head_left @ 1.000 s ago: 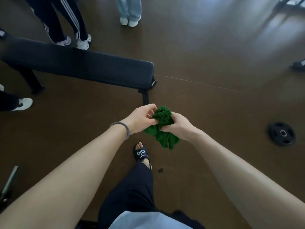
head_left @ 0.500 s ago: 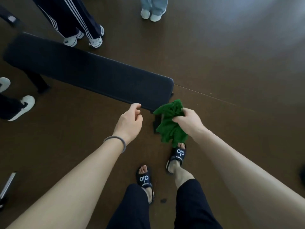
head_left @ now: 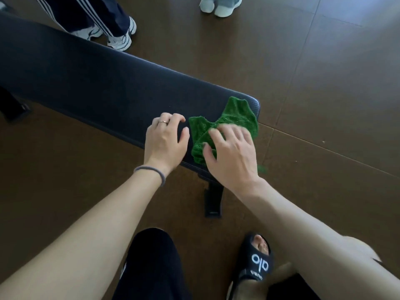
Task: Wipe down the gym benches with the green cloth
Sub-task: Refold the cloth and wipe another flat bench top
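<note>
Green cloth lies crumpled on the near end of the bench, centre of the frame, one corner reaching toward the pad's rounded end and a scrap hanging off the near edge. Right hand sits on top of it, grip apart, fingers spread flat and a bit blurred, pressing the cloth into the pad. Left hand rests just beside the cloth on the bench's near edge, fingers loosely curled, grip holding nothing; a ring on one finger, a hair tie round the wrist.

The bench runs diagonally from the upper left down to centre. Its foot juts out on the floor below the hands. Across the bench, upper left, someone in striped trousers and white trainers stands close to the far edge. Another pair of pale shoes at top centre. Lower right, a black slide on the wearer's foot.
</note>
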`<state>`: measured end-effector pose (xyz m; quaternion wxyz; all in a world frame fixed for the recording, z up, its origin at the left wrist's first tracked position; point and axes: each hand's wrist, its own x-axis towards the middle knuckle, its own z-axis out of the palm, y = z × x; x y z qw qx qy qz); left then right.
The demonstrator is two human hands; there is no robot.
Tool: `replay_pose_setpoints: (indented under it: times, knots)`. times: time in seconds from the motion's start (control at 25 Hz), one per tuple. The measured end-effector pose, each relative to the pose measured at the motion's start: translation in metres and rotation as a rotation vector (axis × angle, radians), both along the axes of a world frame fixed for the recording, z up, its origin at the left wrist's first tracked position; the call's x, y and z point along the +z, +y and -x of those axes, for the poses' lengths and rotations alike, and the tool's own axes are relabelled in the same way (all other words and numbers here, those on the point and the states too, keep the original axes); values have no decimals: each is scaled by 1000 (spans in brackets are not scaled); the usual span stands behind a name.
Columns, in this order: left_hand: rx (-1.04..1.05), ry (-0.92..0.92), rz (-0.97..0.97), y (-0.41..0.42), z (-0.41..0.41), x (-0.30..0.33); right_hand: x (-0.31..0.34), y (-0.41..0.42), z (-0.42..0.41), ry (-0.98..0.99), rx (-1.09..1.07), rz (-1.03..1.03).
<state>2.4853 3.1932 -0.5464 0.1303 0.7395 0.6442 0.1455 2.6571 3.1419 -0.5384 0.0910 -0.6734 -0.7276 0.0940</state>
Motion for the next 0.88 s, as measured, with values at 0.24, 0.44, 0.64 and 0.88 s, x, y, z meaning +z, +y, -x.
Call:
replay_pose_setpoints:
  times: [0.24,0.44,0.64,0.88]
  knots:
    - [102,18,-211,19,-10,-56,-51,28,15,-89,-112,102]
    - [83,-25,-218,17,-6,-54,-48,82,-1,-62,-76,60]
    - [77,-31,-230,15,-6,-54,-46,21,22,-22,-76,-22]
    - [68,-47,-237,16,-4,-57,-50,41,5,-85,4,14]
